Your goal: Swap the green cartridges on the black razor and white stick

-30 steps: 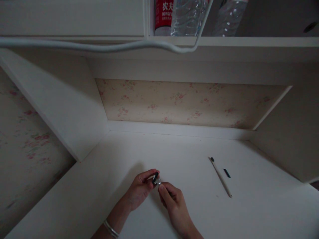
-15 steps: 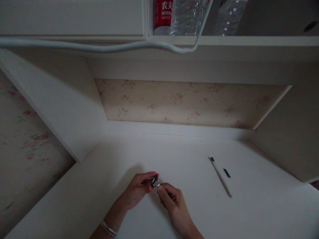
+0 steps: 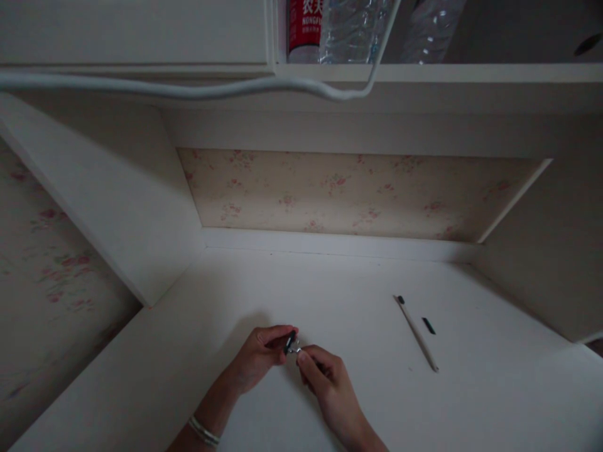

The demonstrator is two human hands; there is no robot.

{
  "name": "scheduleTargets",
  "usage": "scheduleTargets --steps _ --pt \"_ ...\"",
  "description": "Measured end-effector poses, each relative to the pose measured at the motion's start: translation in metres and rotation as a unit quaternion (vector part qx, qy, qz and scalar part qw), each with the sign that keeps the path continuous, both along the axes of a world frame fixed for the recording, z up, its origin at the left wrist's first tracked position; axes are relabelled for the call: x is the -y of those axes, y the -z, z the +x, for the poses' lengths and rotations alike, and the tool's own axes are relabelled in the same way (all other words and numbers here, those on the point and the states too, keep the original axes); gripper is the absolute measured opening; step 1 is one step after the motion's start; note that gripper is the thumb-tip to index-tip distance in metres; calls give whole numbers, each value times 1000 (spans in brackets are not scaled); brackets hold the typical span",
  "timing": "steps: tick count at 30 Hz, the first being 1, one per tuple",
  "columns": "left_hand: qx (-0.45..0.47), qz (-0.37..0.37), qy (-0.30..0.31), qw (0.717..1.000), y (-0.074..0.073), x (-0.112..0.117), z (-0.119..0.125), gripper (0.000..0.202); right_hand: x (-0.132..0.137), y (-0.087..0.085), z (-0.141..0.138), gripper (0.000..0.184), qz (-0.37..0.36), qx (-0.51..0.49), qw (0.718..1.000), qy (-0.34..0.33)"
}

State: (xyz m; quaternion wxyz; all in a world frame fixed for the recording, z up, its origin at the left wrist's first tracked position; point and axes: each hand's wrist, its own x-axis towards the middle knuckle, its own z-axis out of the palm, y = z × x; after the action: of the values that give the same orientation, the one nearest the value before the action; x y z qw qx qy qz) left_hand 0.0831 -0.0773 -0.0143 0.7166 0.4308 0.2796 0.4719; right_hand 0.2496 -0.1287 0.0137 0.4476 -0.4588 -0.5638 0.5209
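Between the fingertips of my left hand is a small black piece with shiny silver metal on its right side, which looks like a binder clip. My right hand pinches the silver part between thumb and curled index finger. Both hands are close together, just above the white desk. The fingers cover much of the clip, and its fine detail is too small to make out. A bracelet circles my left wrist.
To the right on the desk lie a slim pale pen with a black end and a short black strip. Overhead, a white cable crosses before a shelf holding plastic bottles. Side panels flank the desk.
The black piece has turned slightly in my fingers, showing more of its edge. Both hands keep their hold and have barely moved. The view has shifted a little.
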Motion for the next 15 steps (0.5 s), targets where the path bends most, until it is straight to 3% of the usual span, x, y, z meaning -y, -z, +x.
scheduleTargets --steps 5,11,15 --pt "-58 23 6 998 1 -1 -5 55 -1 1 -1 46 -28 -38 999 -19" --pt "-89 49 19 995 8 -3 -11 39 -4 -4 3 48 -142 -117 978 -93" --pt "-110 54 44 991 5 -2 -11 31 -5 -6 7 45 -168 -162 963 -134"
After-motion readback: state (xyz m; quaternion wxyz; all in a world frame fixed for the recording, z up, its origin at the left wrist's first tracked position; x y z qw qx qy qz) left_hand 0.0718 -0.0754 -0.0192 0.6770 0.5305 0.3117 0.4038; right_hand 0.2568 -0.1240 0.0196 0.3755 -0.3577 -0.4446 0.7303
